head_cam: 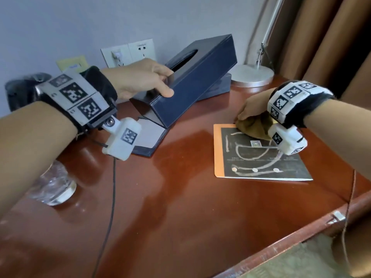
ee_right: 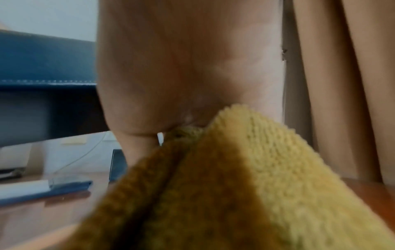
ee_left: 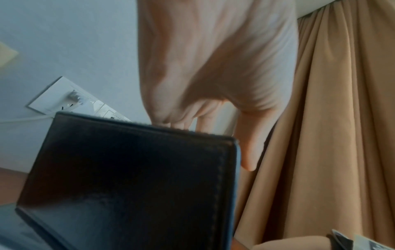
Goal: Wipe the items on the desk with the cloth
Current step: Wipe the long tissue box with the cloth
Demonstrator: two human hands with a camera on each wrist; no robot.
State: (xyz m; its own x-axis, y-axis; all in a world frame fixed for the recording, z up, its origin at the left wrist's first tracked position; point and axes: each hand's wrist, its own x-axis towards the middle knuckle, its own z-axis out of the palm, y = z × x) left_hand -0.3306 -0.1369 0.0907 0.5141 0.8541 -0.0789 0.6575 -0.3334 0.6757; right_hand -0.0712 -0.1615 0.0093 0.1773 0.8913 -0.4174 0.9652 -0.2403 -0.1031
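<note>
Glossy reddish wooden desk (head_cam: 180, 197); stitched dark-blue leather-look tissue box (head_cam: 196, 81); nubbly knitted yellow cloth (ee_right: 256, 186); matt paper booklet (head_cam: 251, 161).

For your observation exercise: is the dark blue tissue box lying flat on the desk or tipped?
Tipped. The left hand grips the tissue box by one end, raising it off the desk.

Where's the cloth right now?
In the head view the cloth is on the desk's right side, bunched under the right hand, resting on the far corner of the booklet, right of the tilted tissue box.
</note>
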